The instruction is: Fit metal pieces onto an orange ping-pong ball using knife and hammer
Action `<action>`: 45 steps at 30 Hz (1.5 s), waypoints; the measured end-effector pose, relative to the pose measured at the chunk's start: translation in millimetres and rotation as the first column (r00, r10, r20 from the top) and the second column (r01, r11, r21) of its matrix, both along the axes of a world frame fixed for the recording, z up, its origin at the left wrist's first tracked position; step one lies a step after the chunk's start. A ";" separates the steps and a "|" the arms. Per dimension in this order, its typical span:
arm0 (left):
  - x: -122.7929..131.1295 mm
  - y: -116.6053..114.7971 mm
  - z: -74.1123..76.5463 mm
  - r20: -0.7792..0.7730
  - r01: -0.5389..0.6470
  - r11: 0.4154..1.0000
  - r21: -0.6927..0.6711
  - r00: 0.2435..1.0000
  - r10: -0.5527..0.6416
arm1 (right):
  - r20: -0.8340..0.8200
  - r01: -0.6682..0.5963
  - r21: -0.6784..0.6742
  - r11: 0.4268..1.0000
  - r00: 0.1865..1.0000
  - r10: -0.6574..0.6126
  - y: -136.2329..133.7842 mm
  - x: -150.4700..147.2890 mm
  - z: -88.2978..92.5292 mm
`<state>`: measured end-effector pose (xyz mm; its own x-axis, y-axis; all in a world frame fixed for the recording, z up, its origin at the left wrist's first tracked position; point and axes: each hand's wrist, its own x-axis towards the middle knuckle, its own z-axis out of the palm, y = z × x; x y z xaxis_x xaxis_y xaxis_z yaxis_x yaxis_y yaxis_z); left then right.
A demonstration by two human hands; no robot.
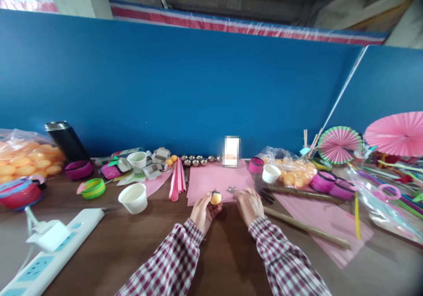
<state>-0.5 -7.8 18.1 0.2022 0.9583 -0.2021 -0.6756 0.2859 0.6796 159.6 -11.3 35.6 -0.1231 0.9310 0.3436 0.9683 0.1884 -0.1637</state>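
My left hand (202,211) is closed round an orange ping-pong ball (216,198), whose upper side is dark and shiny as if covered with small metal pieces. Past the ball, a little heap of silver thumbtacks (231,189) lies on a sheet of pink paper (211,177). At the right edge of that heap is my right hand (248,204), its fingers bent and drawn together over the paper. Whatever its fingertips pinch is too small to make out. Several shiny silver balls (195,160) stand in a row behind the paper.
Paper cups (133,198) and purple tape rolls (79,169) stand on both sides. Bags of orange balls (31,159) sit left and right. A wooden stick (309,225) lies right of my arm. A power strip (54,247) is at front left. A blue partition (185,89) rises behind.
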 end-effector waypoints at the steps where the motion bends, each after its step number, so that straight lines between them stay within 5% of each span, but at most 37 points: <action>1: -0.1 0.2 -0.3 -0.002 0.003 1.000 0.001 1.000 -0.003 | 0.007 0.000 -0.007 1.000 1.000 0.001 0.2 -0.1 0.0; 13: 0.3 -1.9 3.6 -0.022 -0.004 1.000 -0.004 1.000 0.004 | -0.002 -0.030 0.013 0.999 1.000 0.030 1.0 -0.3 -2.5; 17: 1.4 -2.3 3.6 -0.031 -0.009 1.000 0.009 0.999 0.009 | -0.233 -0.090 0.086 0.992 0.966 0.108 -2.3 -6.7 -7.9; 23: 1.8 -1.5 2.6 0.004 -0.034 0.999 0.009 0.999 0.034 | -0.738 -0.233 0.092 0.968 0.636 0.224 -5.9 -20.1 -11.9; 27: 1.7 -2.0 3.6 0.002 -0.035 0.999 0.012 0.999 0.035 | -0.938 -0.238 -0.002 0.971 0.338 0.081 -4.7 -21.8 -10.6; 29: 2.2 -2.5 4.0 -0.007 -0.037 0.999 0.016 0.999 0.037 | -0.981 -0.252 -0.067 0.965 0.192 -0.018 -3.6 -22.2 -12.6; 35: 3.2 -2.8 2.1 -0.025 -0.027 0.998 0.054 0.999 0.029 | -0.987 -0.360 -0.116 0.926 -0.061 -0.147 -5.6 -27.4 -16.5; 38: 3.0 -2.8 0.2 -0.054 -0.018 0.997 0.078 0.998 0.022 | -0.989 -0.362 -0.072 0.930 -0.092 -0.113 -8.2 -30.3 -15.0; 45: 5.8 -3.4 0.4 -0.035 -0.040 0.994 0.105 0.998 0.044 | -0.999 -0.361 -0.039 0.932 0.007 -0.039 -9.5 -31.4 -11.7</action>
<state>5.2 -11.3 18.5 0.1559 0.9820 -0.1069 -0.6594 0.1840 0.7289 128.2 -20.8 23.9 -0.0163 0.9963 0.0838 -0.2141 0.0784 -0.9737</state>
